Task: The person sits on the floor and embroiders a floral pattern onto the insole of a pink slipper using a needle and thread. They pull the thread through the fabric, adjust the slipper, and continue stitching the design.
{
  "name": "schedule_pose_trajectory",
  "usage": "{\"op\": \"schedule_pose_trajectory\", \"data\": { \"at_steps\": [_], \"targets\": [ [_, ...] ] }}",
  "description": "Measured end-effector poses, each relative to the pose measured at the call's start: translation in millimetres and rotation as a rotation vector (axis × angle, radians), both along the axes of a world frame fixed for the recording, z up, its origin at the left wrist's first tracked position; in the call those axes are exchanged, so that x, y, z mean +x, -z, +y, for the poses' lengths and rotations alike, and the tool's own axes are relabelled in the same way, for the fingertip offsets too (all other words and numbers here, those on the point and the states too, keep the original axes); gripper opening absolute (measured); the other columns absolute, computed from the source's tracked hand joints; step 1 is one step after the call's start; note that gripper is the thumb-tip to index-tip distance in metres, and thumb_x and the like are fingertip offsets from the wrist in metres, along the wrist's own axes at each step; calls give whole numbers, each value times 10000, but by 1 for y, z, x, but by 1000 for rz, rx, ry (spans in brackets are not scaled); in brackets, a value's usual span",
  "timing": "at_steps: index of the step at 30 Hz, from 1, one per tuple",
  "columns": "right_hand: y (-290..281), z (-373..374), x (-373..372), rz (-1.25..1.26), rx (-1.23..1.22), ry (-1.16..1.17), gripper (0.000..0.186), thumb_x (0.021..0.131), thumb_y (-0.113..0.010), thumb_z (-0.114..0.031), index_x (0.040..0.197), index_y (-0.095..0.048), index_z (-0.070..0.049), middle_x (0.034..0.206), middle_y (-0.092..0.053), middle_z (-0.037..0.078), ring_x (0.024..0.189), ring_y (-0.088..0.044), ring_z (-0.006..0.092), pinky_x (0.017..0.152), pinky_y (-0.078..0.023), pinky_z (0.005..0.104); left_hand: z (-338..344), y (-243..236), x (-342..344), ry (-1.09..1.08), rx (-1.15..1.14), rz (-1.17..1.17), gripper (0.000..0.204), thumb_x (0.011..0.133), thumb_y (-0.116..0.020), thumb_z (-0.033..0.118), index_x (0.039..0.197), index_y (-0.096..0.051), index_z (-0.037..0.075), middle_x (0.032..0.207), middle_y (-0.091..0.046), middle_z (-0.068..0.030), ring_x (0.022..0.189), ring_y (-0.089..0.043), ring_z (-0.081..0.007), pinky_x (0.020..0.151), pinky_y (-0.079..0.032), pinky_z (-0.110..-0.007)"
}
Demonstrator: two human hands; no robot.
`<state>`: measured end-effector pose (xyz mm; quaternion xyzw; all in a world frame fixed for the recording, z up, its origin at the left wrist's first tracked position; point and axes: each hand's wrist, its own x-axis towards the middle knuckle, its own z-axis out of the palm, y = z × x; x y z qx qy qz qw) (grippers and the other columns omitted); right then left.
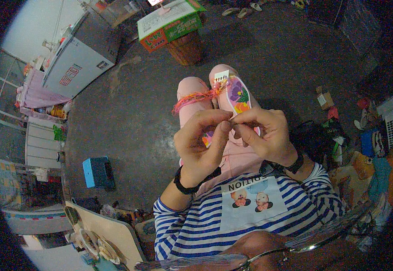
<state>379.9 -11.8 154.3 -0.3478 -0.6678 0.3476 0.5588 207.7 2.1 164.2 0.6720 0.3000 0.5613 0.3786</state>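
My left hand [198, 139] and my right hand [267, 135] meet above my lap, thumbs and forefingers pinched with the tips touching. Whatever they hold is too small to make out. Beneath them, on my pink-trousered thigh, lies an insole-shaped piece [239, 95] with a white edge and purple and orange flowers; my hands cover part of it. A bit of similar flowered pattern [207, 138] shows behind my left fingers. Pink and orange threads [193, 97] lie across my knees and run to a small white card with holes [221, 76] near the insole's far end.
Ahead stands a woven basket [185, 49] with a green and orange carton [171, 27] on top. A white fridge-like cabinet [77, 61] is at the far left, a blue stool [96, 172] nearer. A pale tabletop [110, 230] sits at lower left. Bags and clutter [325, 135] lie right.
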Motion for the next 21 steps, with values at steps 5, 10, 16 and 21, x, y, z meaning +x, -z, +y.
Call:
{"op": "schedule_pose_trajectory", "data": {
  "at_steps": [5, 10, 16, 21],
  "targets": [
    [1, 1, -1, 10, 12, -7, 120, 874, -597, 29, 979, -653, 32, 757, -680, 95, 615, -654, 106, 532, -523, 229, 1, 1, 1, -15, 22, -9, 95, 876, -625, -22, 967, -638, -48, 946, -672, -129, 771, -647, -121, 671, -516, -219],
    [1, 0, -2, -14, 0, 8, 119, 872, -603, 25, 980, -654, 30, 767, -684, 95, 626, -664, 115, 535, -532, 231, 0, -1, 2, -38, -5, 18, 69, 873, -619, -28, 940, -629, -42, 927, -671, -118, 757, -638, -107, 653, -518, -214],
    [2, 1, 0, -25, 7, 5, 107, 877, -610, 13, 974, -652, 27, 779, -690, 98, 634, -669, 118, 528, -536, 231, -1, 2, 3, 0, -65, -27, 67, 883, -601, -28, 947, -606, -45, 959, -660, -122, 768, -636, -109, 669, -521, -221],
    [1, 0, 0, -23, -26, 1, 101, 883, -605, 7, 971, -648, 32, 775, -691, 94, 634, -668, 116, 527, -536, 229, -1, 3, 3, -1, -96, -36, 67, 884, -595, -31, 949, -598, -49, 973, -653, -126, 782, -639, -116, 689, -524, -228]
  ]
}}
